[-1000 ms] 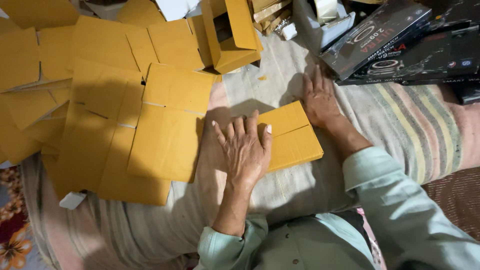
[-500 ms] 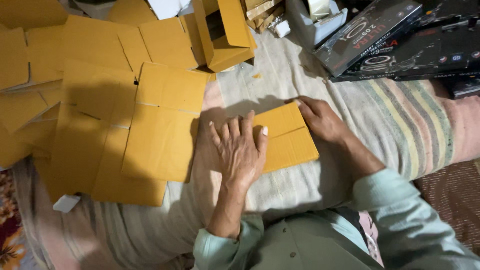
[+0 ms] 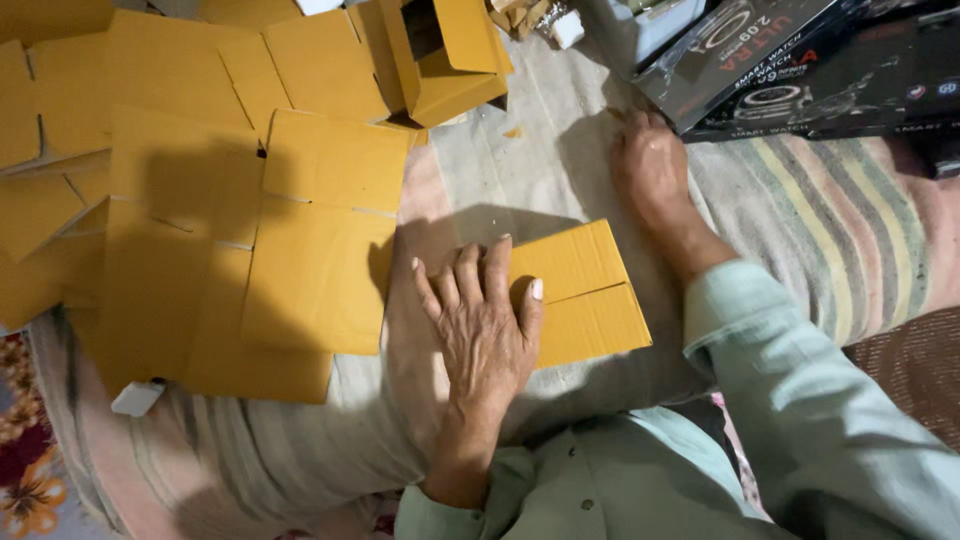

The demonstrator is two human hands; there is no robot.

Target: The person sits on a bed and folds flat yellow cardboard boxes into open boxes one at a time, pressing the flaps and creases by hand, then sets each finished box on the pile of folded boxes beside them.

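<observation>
Head view shows a striped cloth (image 3: 800,210) spread over the floor as the work surface, most of its left half covered by a spread of flat yellow cardboard blanks (image 3: 300,230) that overlap one another. A patterned rug (image 3: 25,470) peeks out at the lower left corner. Black product boxes (image 3: 800,70) are stacked at the upper right, and one folded-up yellow carton (image 3: 450,55) stands open at the top. The flattened yellow box (image 3: 585,295) lies in front of the person, apart from the spread. The left hand (image 3: 485,330) lies flat on its left end, fingers spread wide and holding nothing. The right hand (image 3: 650,165) rests open and empty on the cloth just beyond it, near the black boxes. Pressing well here seems to call for an even palm along the crease, the cloth smoothed flat beneath
</observation>
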